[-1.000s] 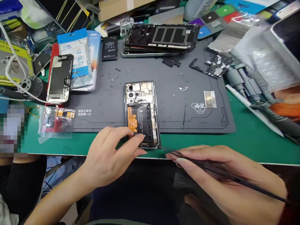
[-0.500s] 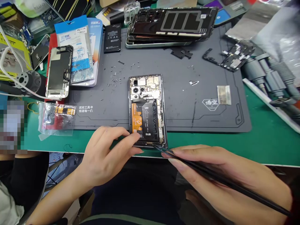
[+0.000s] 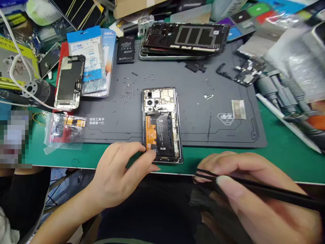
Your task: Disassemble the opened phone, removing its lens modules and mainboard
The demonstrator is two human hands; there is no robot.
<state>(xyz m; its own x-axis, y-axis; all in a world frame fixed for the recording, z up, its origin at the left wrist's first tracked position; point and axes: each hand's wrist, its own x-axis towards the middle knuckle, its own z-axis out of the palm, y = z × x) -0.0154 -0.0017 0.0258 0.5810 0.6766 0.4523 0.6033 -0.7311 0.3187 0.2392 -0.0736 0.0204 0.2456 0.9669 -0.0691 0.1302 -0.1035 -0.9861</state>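
An opened phone with its back off lies upright on the dark grey work mat, its black and orange battery showing. My left hand pinches the phone's lower left corner with thumb and fingers. My right hand is closed round black tweezers, whose tips point left and sit just right of the phone's bottom edge, clear of it.
Several tiny screws lie loose on the mat above the phone. A screen assembly, blue parts packets, a small black battery, stacked back covers and a circuit board surround it. Grey tools lie right.
The tweezers' tips have pulled back from the phone's bottom right corner to the right and down. My left hand keeps its hold on the phone's lower left corner.
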